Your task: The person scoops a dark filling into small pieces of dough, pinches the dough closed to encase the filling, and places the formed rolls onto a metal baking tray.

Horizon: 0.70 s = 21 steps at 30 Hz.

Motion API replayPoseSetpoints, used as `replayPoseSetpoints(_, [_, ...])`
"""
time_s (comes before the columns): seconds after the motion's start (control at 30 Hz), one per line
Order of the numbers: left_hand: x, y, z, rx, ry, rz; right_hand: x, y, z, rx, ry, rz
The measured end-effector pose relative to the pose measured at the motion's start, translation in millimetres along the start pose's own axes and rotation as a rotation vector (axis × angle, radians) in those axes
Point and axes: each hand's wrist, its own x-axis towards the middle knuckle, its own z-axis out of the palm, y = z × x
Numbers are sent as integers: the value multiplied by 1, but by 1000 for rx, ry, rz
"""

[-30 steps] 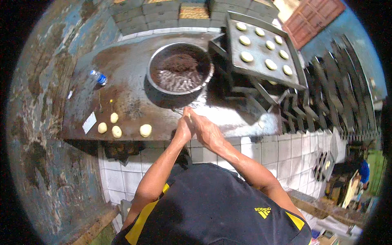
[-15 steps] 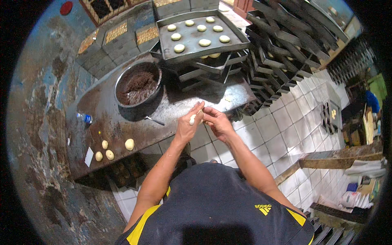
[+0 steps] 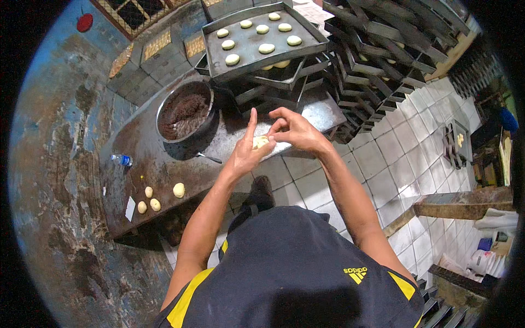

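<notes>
Left hand (image 3: 244, 151) has dough (image 3: 259, 142) clamped under the thumb; right hand (image 3: 298, 131) meets it, can't tell if pinching. Nine rounds (image 3: 262, 29) already on the tray (image 3: 262, 69), four lumps (image 3: 155, 205) left by the worktop's (image 3: 158, 162) near-left corner.

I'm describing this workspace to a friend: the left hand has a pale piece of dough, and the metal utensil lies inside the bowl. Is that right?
Not quite: the metal utensil lies on the table, outside the bowl, as the head view shows. The left hand does have a pale piece of dough.
</notes>
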Motion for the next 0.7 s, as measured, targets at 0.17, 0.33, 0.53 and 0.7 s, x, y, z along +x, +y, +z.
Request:
replayPoseSetpoints(0.17, [34,-34,-30,-121,-58,-135,45,-15,14,10,84,-167])
replayPoseSetpoints(0.33, [86,-26,-44,-809,50,-206,91,16,28,-557,421,-665])
replayPoseSetpoints(0.53, [172,-30,-69,-477,265,251,173,-11,27,404,285,87])
replayPoseSetpoints(0.7, [229,-12,-127,-697,349,199,285,-63,-46,180,8,355])
